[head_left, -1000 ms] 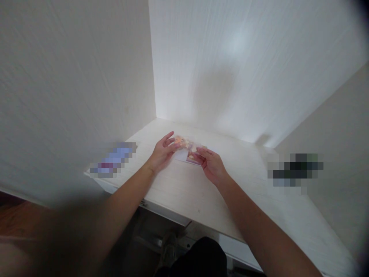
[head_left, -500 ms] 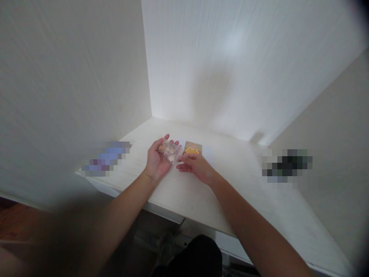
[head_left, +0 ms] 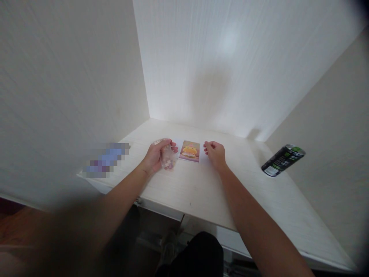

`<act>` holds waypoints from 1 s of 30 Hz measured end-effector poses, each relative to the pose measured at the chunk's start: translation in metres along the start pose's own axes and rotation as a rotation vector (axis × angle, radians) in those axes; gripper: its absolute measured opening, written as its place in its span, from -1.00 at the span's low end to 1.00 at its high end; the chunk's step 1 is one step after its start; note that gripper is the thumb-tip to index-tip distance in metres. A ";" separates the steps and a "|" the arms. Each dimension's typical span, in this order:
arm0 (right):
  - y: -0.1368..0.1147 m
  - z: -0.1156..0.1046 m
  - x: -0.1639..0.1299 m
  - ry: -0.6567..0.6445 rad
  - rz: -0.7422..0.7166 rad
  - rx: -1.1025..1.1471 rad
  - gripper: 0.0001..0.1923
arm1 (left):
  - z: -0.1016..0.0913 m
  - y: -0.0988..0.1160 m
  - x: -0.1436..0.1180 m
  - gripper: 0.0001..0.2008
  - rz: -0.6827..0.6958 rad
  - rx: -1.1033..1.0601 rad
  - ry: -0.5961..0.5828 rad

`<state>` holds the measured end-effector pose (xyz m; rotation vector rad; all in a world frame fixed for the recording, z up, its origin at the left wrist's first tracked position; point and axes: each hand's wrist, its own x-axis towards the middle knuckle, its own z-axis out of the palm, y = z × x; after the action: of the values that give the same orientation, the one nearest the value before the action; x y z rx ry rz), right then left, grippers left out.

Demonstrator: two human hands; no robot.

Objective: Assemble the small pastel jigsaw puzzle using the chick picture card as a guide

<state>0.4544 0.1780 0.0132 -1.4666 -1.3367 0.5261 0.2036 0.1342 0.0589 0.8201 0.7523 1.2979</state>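
Note:
My left hand is closed around a clear plastic bag, its thumb pressed over the top. Small pale and coloured pieces show through the plastic, mostly toward the bag's lower end; what kind they are is too small to tell. Just right of the bag, a picture card with a yellow figure lies flat on the white desk. My right hand is past the card's right side, fingers curled in with the thumb against them. Whether anything sits between those fingers is hidden.
A dark can with green marks stands at the desk's right side. To the left lies a blurred-out bluish object. White panels enclose the desk at the back and both sides. My knee is below the front edge.
My right hand has moved right, off the bag and the card, uncovering the card. My left hand has turned from palm up to thumb over the bag, which now hangs lower.

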 end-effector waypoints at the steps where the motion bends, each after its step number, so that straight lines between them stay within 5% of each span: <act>1: 0.000 0.000 0.000 0.000 -0.012 -0.017 -0.60 | 0.002 0.002 0.000 -0.78 0.012 0.023 -0.021; 16: 0.001 0.000 0.000 0.003 -0.028 -0.135 -0.65 | 0.024 0.005 -0.007 -0.72 0.170 0.285 -0.226; 27: -0.010 0.001 -0.006 -0.006 -0.099 -0.168 -0.66 | 0.025 0.005 0.000 -0.64 0.116 0.204 -0.186; 30: -0.023 0.009 -0.016 -0.140 -0.183 -0.093 -0.67 | 0.023 0.007 0.004 -0.64 0.074 0.111 -0.129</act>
<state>0.4315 0.1630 0.0252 -1.3850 -1.6072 0.4594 0.2198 0.1367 0.0768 1.0200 0.7014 1.2638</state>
